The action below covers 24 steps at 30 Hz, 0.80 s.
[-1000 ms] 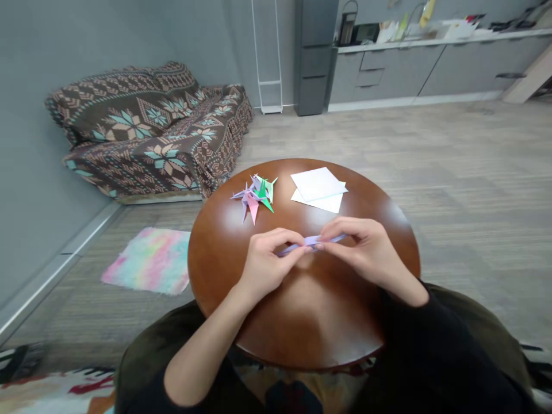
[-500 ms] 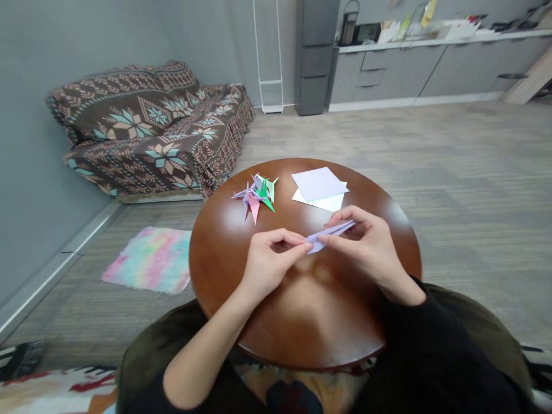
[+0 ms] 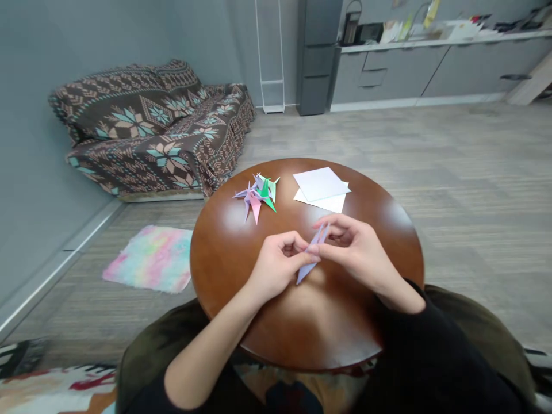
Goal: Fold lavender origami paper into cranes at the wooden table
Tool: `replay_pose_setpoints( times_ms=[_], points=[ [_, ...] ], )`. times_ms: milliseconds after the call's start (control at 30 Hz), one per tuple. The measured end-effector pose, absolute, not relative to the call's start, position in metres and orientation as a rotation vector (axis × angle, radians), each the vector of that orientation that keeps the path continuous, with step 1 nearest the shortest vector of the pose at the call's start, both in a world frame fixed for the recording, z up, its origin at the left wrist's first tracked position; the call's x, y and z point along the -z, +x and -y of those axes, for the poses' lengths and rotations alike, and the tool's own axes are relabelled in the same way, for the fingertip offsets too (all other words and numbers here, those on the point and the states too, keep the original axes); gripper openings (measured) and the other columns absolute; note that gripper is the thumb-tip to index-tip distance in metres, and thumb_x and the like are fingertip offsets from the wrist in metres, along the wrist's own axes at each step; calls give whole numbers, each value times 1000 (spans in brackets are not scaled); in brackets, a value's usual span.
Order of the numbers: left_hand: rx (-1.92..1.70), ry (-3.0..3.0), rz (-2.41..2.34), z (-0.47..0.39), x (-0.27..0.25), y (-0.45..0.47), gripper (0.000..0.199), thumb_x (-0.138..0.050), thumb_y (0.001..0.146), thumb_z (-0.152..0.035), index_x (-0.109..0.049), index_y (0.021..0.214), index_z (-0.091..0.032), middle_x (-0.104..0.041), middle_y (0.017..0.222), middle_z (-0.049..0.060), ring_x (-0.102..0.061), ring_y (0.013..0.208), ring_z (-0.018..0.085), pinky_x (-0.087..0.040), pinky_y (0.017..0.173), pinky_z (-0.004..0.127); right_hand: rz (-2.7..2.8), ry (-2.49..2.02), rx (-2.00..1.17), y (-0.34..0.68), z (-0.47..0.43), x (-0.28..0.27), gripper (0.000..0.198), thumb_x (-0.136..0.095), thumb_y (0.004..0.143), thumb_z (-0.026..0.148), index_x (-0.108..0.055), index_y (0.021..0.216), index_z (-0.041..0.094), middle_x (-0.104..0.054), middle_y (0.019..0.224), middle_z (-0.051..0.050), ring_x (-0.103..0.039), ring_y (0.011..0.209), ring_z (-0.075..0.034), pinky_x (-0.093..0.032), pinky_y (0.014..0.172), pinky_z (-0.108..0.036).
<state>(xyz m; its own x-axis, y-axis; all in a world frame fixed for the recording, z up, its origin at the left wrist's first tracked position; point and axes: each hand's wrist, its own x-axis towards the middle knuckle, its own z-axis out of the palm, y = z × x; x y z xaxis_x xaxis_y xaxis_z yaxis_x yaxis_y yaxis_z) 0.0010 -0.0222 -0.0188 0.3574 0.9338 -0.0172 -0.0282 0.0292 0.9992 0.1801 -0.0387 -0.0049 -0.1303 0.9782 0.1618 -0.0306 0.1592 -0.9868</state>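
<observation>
A folded piece of lilac origami paper [image 3: 307,270] is held above the table between both hands. It stands at a steep slant, with a point toward me and two narrow prongs at the far end. My left hand [image 3: 282,261] pinches its left side between thumb and fingers. From the right, my right hand [image 3: 349,244] grips the upper part, thumb on the near face and fingers behind. Several folded paper cranes [image 3: 259,195], in lilac, pink and green, lie clustered at the table's back left. Flat square paper sheets [image 3: 322,184] are stacked at the back right.
The round brown wooden table [image 3: 224,253] is directly in front of me. A sofa with a patterned cover [image 3: 172,126] stands at the back left, and a fluffy pastel rug [image 3: 150,259] lies on the floor. Grey kitchen cabinets [image 3: 397,75] and a fridge [image 3: 318,57] line the far wall.
The folded lilac paper has turned from nearly level to steeply slanted, its near point now toward me. My right hand has shifted left, closer to my left hand.
</observation>
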Motion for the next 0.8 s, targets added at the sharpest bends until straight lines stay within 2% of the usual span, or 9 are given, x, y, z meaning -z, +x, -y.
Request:
replay_pose_setpoints(
  times_ms=[133, 300, 500, 600, 800],
  points=[
    [-982, 1263, -882, 22, 18, 2, 29, -90, 67, -31, -67, 68, -14, -68, 66, 0, -59, 61, 11, -45, 63, 23, 1302, -997, -1246, 180, 38, 2, 22, -88, 73, 33, -73, 80, 18, -77, 84, -4, -71, 77, -18, -57, 76, -31],
    [-919, 1222, -816, 23, 17, 2, 25, -88, 72, -33, -76, 83, -15, -74, 79, 3, -65, 73, 14, -50, 74, 26, 1291, -1030, -1216, 182, 36, 3, 27, -92, 67, 37, -73, 75, 19, -74, 75, -3, -67, 68, -17, -55, 66, -30],
    [-808, 924, -736, 22, 18, -2, 31, -92, 68, -39, -75, 78, -15, -66, 67, 0, -54, 57, 8, -43, 59, 21, 1292, -997, -1242, 181, 35, 4, 23, -83, 79, 40, -72, 82, 20, -73, 78, -2, -68, 72, -17, -57, 73, -32],
    [-750, 853, -718, 21, 16, -2, 33, -94, 66, -38, -77, 81, -14, -64, 66, 1, -52, 55, 8, -41, 54, 19, 1260, -982, -1266, 181, 34, 6, 22, -84, 77, 36, -69, 81, 20, -72, 77, -2, -67, 71, -17, -57, 71, -31],
    [-697, 741, -672, 21, 17, -1, 26, -88, 75, -37, -76, 78, -14, -60, 63, 0, -46, 49, 5, -38, 47, 17, 1243, -978, -1292, 178, 35, 7, 18, -82, 76, 26, -65, 76, 19, -69, 71, 0, -65, 66, -15, -53, 66, -29]
  ],
)
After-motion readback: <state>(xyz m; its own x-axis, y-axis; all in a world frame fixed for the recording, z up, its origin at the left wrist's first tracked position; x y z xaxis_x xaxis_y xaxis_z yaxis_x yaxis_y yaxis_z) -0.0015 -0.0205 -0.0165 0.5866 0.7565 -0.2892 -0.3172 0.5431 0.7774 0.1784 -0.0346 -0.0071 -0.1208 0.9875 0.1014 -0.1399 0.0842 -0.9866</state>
